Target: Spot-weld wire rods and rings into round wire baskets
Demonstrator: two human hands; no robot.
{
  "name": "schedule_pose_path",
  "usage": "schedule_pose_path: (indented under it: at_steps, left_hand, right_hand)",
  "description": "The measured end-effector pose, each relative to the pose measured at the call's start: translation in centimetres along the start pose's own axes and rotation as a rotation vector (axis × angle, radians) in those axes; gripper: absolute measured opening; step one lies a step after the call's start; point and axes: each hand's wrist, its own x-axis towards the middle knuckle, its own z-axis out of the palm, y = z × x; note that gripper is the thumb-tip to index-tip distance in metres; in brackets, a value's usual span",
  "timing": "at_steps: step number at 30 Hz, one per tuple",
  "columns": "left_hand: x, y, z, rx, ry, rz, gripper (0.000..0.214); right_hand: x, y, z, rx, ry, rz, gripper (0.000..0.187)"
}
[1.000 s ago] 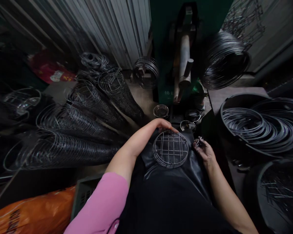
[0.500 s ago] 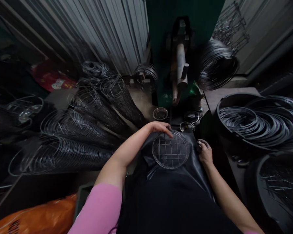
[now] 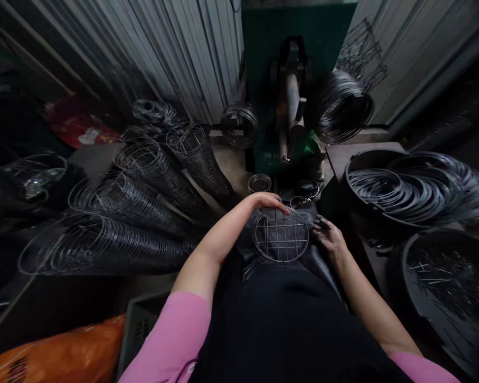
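Note:
A round wire grille (image 3: pixel 281 234) with a crossed grid lies flat on the black apron (image 3: pixel 287 298) over my lap. My left hand (image 3: pixel 268 201) curls over the grille's far left rim, fingers bent onto the ring. My right hand (image 3: pixel 327 235) rests beside the grille's right edge with the fingers drawn in; whether short wire pieces are in them I cannot make out. Straight ahead stands a green welding machine (image 3: pixel 290 106) with an upright metal arm.
Long stacks of finished wire grilles (image 3: pixel 143 207) lie on the left. A black tub of wire rings (image 3: pixel 407 186) and a tub of short wire rods (image 3: pixel 447 287) stand on the right. A wire coil (image 3: pixel 343 106) hangs by the machine. An orange bag (image 3: pixel 59 351) lies bottom left.
The right hand has closed in to the grille's right edge and the thin wire pieces seen in it a second ago no longer show. The view has tilted slightly.

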Motion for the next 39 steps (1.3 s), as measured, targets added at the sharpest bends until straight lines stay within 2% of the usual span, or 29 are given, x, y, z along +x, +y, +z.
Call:
schedule_pose_path:
  at_steps: [3, 5, 8, 9, 10, 13, 14, 15, 17, 19, 21, 23, 29, 39]
  left_hand:
    - [2.5, -0.3, 0.5, -0.033, -0.014, -0.011, 0.035]
    - [3.9, -0.7, 0.8, -0.089, -0.008, -0.035, 0.036]
    - [4.5, -1.4, 1.0, -0.222, 0.014, -0.021, 0.044]
    - [4.2, -1.8, 1.0, -0.259, 0.088, 0.017, 0.047]
    - [3.6, -2.2, 1.0, -0.277, 0.218, 0.066, 0.048]
    - [0.6, -4.2, 1.4, -0.158, 0.761, 0.181, 0.048]
    - [-0.5, -5.1, 1.9, -0.086, 0.89, 0.184, 0.047]
    - [-1.7, -6.1, 2.5, -0.031, 0.954, 0.166, 0.047]
    - [-3.5, -7.8, 4.1, 0.011, 0.949, 0.102, 0.048]
    - [-4.6, -9.1, 5.9, -0.004, 0.869, 0.077, 0.048]
    - [-4.8, -9.8, 7.4, -0.05, 0.821, 0.102, 0.046]
    - [-4.6, -10.0, 8.4, -0.114, 0.831, 0.152, 0.043]
    - [-3.9, -10.1, 8.9, -0.198, 0.872, 0.241, 0.036]
    - [-4.3, -10.2, 9.3, -0.19, 0.861, 0.229, 0.033]
  right_hand:
    - [-1.1, 0.4, 0.5, -0.05, 0.017, 0.012, 0.016]
    - [-1.5, 0.9, 0.9, -0.135, 0.032, -0.006, 0.025]
    - [-1.9, 1.7, 1.4, -0.288, 0.062, -0.068, 0.035]
    - [-1.9, 1.9, 1.4, -0.326, 0.073, -0.092, 0.036]
    - [-1.9, 2.0, 1.4, -0.354, 0.082, -0.113, 0.037]
    - [-1.8, 2.2, 1.1, -0.399, 0.082, -0.126, 0.037]
    - [-1.6, 2.2, 0.9, -0.418, 0.07, -0.126, 0.037]
    - [-1.5, 2.1, 0.8, -0.447, 0.058, -0.131, 0.036]
    - [-1.3, 2.0, 0.8, -0.534, 0.032, -0.172, 0.035]
    - [-1.1, 2.0, 1.1, -0.654, 0.012, -0.243, 0.035]
    - [-1.0, 2.0, 1.4, -0.771, 0.008, -0.318, 0.035]
    - [-1.0, 2.1, 1.6, -0.844, 0.023, -0.369, 0.035]
    - [-0.7, 2.6, 1.5, -0.855, 0.049, -0.37, 0.035]
    - [-0.5, 2.3, 2.0, -0.872, 0.054, -0.345, 0.039]
